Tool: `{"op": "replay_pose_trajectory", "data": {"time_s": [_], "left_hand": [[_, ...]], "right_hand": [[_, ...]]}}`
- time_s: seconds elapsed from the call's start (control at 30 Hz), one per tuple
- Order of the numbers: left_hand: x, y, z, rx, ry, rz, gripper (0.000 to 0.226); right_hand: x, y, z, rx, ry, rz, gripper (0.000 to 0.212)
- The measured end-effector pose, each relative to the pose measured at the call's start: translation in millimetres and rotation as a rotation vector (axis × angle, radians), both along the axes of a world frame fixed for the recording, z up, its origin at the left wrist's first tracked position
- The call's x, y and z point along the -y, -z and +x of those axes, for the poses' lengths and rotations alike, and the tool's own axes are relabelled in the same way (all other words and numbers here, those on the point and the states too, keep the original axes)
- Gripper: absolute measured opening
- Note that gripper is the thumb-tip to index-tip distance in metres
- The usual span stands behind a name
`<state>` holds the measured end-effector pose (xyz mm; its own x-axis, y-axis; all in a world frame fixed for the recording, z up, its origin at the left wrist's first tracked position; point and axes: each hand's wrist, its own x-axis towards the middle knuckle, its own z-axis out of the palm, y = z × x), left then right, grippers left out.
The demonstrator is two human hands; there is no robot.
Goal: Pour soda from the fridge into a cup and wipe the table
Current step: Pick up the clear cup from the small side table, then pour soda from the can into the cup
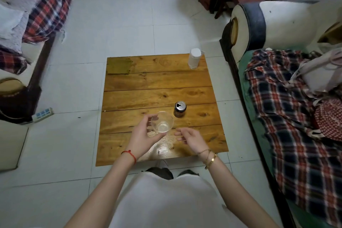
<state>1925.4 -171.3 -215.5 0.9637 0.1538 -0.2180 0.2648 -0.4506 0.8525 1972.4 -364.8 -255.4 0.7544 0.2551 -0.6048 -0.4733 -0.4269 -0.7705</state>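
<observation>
Your left hand (pixel 142 135) grips the clear plastic cup (pixel 162 122), tilted, above the surface's near edge; it's light and crushable, so hold its wall gently. Your right hand (pixel 190 138) hangs loosely curled, holding nothing. The opened soda can (pixel 179 110) stands just beyond.

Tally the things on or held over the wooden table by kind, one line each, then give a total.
Soda can, opened, standing on the table: 1
Clear plastic cup, held in the left hand: 1
White lidded container at the far right corner: 1
Total: 3
The right hand holds nothing.
</observation>
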Motion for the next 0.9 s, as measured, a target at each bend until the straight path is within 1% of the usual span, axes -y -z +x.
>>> {"op": "replay_pose_trajectory", "data": {"time_s": [0.17, 0.27, 0.33, 0.47, 0.8, 0.9], "left_hand": [[-13.7, 8.2, 28.8, -0.017, -0.042, 0.020, 0.067], [-15.9, 16.7, 41.8, -0.014, -0.088, 0.035, 0.067], [-16.2, 25.3, 50.1, -0.010, -0.108, 0.051, 0.067], [-15.1, 49.4, 63.9, -0.033, -0.146, 0.065, 0.067], [-7.6, 122.7, 88.3, -0.098, -0.226, 0.046, 0.067], [-5.0, 145.5, 92.9, -0.109, -0.249, 0.030, 0.065]], "right_hand": [[3.8, 8.4, 37.6, 0.044, 0.043, -0.071, 0.027], [8.0, 21.0, 57.8, 0.066, 0.084, -0.165, 0.023], [9.7, 31.7, 70.6, 0.068, 0.096, -0.215, 0.031], [12.0, 56.4, 94.4, 0.057, 0.049, -0.329, 0.044], [7.2, 159.1, 144.2, 0.010, 0.042, -0.380, 0.080], [-0.9, 190.6, 152.3, 0.069, 0.012, -0.403, 0.084]]}}
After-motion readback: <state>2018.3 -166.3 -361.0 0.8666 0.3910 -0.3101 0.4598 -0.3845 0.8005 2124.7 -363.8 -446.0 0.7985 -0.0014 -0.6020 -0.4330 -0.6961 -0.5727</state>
